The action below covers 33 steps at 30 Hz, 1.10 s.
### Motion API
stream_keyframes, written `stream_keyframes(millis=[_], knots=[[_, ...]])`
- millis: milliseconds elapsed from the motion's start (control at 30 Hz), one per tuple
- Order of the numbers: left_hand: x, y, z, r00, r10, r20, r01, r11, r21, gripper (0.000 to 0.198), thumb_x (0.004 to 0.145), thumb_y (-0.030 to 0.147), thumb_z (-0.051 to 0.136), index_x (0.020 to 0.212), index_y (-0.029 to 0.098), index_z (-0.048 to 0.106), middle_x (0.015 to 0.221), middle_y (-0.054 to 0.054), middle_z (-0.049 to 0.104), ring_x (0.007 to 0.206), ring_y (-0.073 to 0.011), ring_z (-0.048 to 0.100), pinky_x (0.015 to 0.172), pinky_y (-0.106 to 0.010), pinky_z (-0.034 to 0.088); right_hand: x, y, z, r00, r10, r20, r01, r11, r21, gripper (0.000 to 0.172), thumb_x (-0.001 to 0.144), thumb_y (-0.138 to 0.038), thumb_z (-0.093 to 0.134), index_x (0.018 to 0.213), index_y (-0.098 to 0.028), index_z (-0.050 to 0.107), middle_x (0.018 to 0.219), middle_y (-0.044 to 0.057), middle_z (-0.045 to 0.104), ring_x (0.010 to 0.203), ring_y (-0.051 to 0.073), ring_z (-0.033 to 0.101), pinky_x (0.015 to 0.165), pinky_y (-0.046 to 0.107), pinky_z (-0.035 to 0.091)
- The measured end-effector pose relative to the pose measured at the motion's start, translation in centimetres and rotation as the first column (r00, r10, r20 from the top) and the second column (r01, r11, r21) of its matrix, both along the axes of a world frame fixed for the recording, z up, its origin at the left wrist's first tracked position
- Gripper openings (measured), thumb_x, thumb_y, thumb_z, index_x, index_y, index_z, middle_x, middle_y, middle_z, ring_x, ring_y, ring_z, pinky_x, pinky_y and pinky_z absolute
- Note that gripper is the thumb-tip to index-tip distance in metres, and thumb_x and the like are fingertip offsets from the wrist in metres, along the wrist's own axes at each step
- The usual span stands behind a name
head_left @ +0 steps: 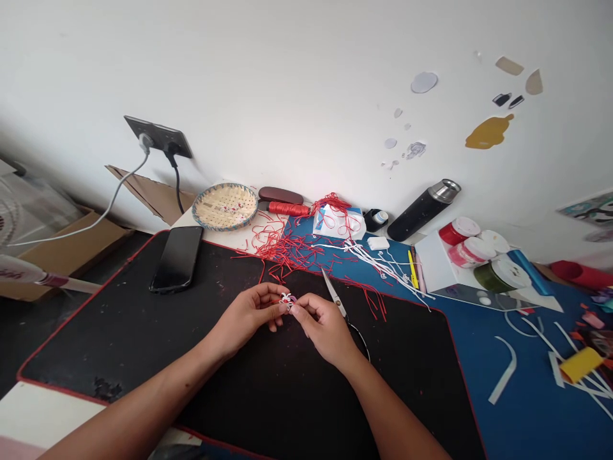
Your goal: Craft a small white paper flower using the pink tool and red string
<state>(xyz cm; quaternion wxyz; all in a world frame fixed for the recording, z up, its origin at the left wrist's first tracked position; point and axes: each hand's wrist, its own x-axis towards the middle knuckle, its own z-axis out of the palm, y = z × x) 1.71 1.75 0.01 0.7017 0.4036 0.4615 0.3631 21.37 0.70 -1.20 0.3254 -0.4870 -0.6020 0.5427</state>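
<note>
A small knotted piece of white and red cord [286,299] is held between both hands above the black mat [268,402]. My left hand [249,314] pinches it from the left with thumb and fingers. From the right, my right hand [325,326] grips it between thumb and curled fingers. A bit of purple shows beside the white loops. The fingertips of both hands nearly meet, and part of the piece is hidden behind them. Scissors [339,303] lie on the mat just beyond my right hand, their handles partly hidden by it.
Behind the mat lie red cord scraps [292,249], white cords [378,262], a red spool [288,209] and a woven basket [225,206]. A phone [177,259] rests at the left. Paint jars [472,251] and a black flask [424,209] are at the back right.
</note>
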Motion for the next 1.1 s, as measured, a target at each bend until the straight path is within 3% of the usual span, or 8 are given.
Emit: stream_keyframes(millis=[167,467,1100], knots=[[-0.24,0.11,0.10,1.000,-0.013,-0.016,0.013,1.000,0.028,0.042,0.074,0.047,0.089,0.094,0.016,0.070,0.074,0.002,0.068,0.061,-0.0119,0.058,0.058,-0.025,0.048,-0.12,-0.01,0.24,1.000,-0.011,-0.009,0.011,1.000,-0.005,0.027,0.099,-0.043,0.061,0.087,-0.019,0.066,0.060,-0.005,0.047,0.052,0.011,0.042,0.050,0.024,0.030],[-0.42,0.08,0.21,0.996,-0.077,-0.055,0.080,0.996,0.049,0.040,0.077,0.047,0.086,0.096,0.015,0.073,0.073,0.002,0.067,0.058,-0.0104,0.057,0.055,-0.024,0.045,-0.27,-0.08,0.31,0.999,0.000,-0.050,0.000,1.000,-0.005,0.029,0.101,-0.044,0.059,0.093,-0.018,0.068,0.060,-0.005,0.051,0.052,0.011,0.045,0.052,0.024,0.033],[-0.39,-0.11,0.21,0.998,-0.043,-0.056,0.048,0.994,0.097,0.037,0.080,0.045,0.085,0.099,0.017,0.071,0.075,0.002,0.067,0.060,-0.0120,0.058,0.056,-0.025,0.047,-0.47,-0.18,0.27,0.999,-0.023,-0.028,0.024,1.000,0.011,0.029,0.100,-0.045,0.060,0.094,-0.019,0.070,0.060,-0.005,0.049,0.052,0.012,0.043,0.050,0.025,0.032]])
